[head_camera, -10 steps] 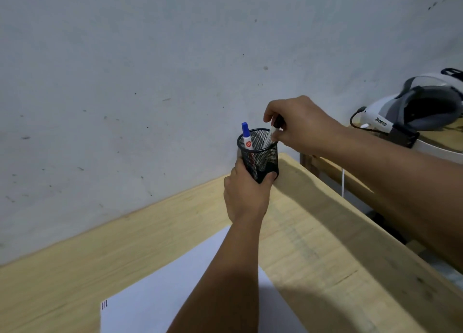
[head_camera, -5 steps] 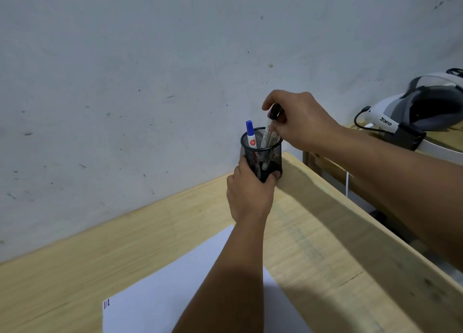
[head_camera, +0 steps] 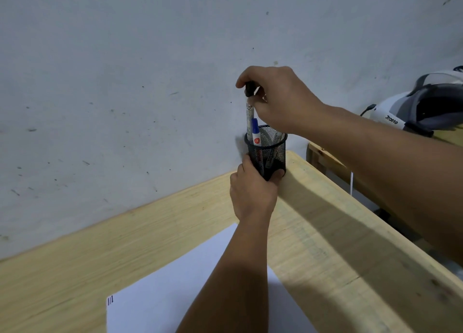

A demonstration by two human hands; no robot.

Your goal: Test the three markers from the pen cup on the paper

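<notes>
My left hand (head_camera: 253,195) grips the mesh pen cup (head_camera: 266,152) on the desk (head_camera: 325,232). My right hand (head_camera: 275,99) pinches the black-capped marker (head_camera: 249,117) (partly raised from the cup) beside the blue marker (head_camera: 255,132).
</notes>
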